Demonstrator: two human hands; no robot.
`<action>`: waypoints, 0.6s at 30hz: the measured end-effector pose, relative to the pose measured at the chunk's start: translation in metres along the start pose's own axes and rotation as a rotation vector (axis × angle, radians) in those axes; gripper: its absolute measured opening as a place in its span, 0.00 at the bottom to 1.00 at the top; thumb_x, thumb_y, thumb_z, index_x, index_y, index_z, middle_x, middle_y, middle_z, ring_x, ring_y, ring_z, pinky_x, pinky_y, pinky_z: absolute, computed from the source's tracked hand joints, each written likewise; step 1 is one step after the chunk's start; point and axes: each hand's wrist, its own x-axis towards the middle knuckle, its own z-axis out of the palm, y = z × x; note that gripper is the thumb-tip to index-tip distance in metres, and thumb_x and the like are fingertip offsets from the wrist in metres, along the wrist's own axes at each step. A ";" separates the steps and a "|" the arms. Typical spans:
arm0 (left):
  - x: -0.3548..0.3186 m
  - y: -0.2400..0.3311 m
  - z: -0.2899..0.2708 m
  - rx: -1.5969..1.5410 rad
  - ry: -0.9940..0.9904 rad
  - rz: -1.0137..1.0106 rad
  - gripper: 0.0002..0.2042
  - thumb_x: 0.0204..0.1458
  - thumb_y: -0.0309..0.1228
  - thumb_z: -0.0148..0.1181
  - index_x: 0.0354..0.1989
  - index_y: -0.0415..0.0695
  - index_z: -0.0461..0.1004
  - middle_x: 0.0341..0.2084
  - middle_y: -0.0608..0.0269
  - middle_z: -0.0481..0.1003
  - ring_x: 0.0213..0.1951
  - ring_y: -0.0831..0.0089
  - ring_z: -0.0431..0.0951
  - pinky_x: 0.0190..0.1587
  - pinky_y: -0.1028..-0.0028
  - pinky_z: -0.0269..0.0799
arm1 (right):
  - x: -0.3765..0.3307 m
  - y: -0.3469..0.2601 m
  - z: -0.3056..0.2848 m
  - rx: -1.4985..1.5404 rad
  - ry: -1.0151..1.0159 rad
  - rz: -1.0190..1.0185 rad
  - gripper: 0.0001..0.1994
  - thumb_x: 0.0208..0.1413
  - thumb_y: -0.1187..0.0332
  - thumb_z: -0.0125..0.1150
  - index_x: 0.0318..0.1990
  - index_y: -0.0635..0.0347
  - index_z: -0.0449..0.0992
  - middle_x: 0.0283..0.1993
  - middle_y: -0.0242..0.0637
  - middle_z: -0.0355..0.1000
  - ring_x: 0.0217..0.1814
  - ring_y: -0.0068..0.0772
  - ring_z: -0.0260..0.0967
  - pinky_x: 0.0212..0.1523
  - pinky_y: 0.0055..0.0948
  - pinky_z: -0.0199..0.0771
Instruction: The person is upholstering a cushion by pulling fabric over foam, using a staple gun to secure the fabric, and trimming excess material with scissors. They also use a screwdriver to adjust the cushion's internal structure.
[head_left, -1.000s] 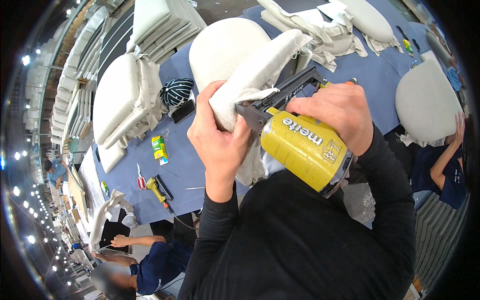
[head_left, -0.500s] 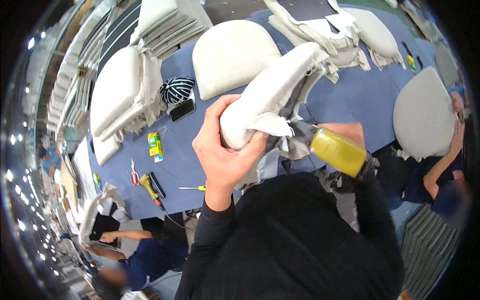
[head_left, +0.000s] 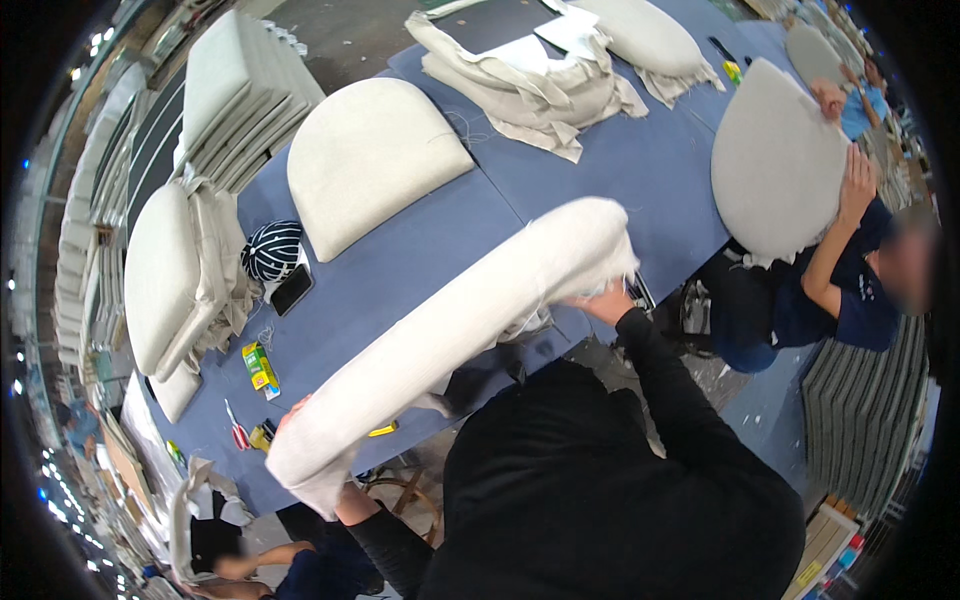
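A cream fabric-covered cushion (head_left: pixel 450 335) is held up on its edge over the near side of the table, slanting from lower left to upper right. My left hand (head_left: pixel 352 502) grips its lower left end, the fingertips showing at the far edge and the palm hidden behind the fabric. At the upper right end, my right hand (head_left: pixel 604 303) is closed on the loose cloth along the underside, its fingers partly covered. Beside the right hand lies a dark and metallic object (head_left: pixel 640 291), too little visible to name.
Finished cushions (head_left: pixel 375 165) and cloth-covered stacks (head_left: pixel 540 95) stand on the blue table (head_left: pixel 660 175). A striped cap (head_left: pixel 271 250), phone (head_left: pixel 292 291), yellow-green box (head_left: pixel 260 370) and red-handled scissors (head_left: pixel 239 435) lie left. Co-workers sit right, holding a grey cushion (head_left: pixel 780 165), and lower left.
The cushion has turned edge-up and come nearer, stretching across my front. My right hand no longer holds the yellow power tool and grips the cushion instead. My left hand has moved down and left.
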 end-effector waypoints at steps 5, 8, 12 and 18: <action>-0.027 -0.053 -0.048 -0.437 0.628 -0.361 0.32 0.73 0.50 0.51 0.78 0.43 0.59 0.76 0.53 0.63 0.77 0.58 0.61 0.79 0.54 0.54 | 0.026 -0.107 -0.031 1.257 -0.367 0.159 0.35 0.59 0.63 0.75 0.72 0.61 0.69 0.72 0.43 0.71 0.76 0.34 0.64 0.75 0.38 0.64; -0.023 -0.041 -0.047 -0.518 0.196 -0.175 0.34 0.72 0.53 0.50 0.77 0.42 0.60 0.75 0.54 0.65 0.76 0.57 0.63 0.79 0.55 0.55 | 0.051 -0.151 -0.082 0.969 -0.287 -0.200 0.39 0.50 0.61 0.81 0.69 0.63 0.70 0.66 0.43 0.75 0.69 0.36 0.71 0.70 0.38 0.69; 0.004 -0.058 -0.053 -0.677 0.005 -0.268 0.36 0.70 0.56 0.52 0.76 0.42 0.61 0.73 0.54 0.67 0.73 0.53 0.66 0.77 0.52 0.59 | 0.052 -0.213 -0.145 0.837 -0.112 -0.491 0.39 0.46 0.62 0.83 0.66 0.64 0.73 0.63 0.45 0.77 0.63 0.41 0.77 0.65 0.37 0.74; 0.051 -0.051 0.025 -0.168 0.205 -0.416 0.26 0.71 0.44 0.57 0.73 0.46 0.65 0.67 0.58 0.71 0.67 0.62 0.71 0.69 0.56 0.65 | 0.049 -0.260 -0.141 0.445 0.054 -0.518 0.36 0.39 0.69 0.82 0.62 0.59 0.77 0.56 0.46 0.81 0.58 0.50 0.81 0.59 0.40 0.79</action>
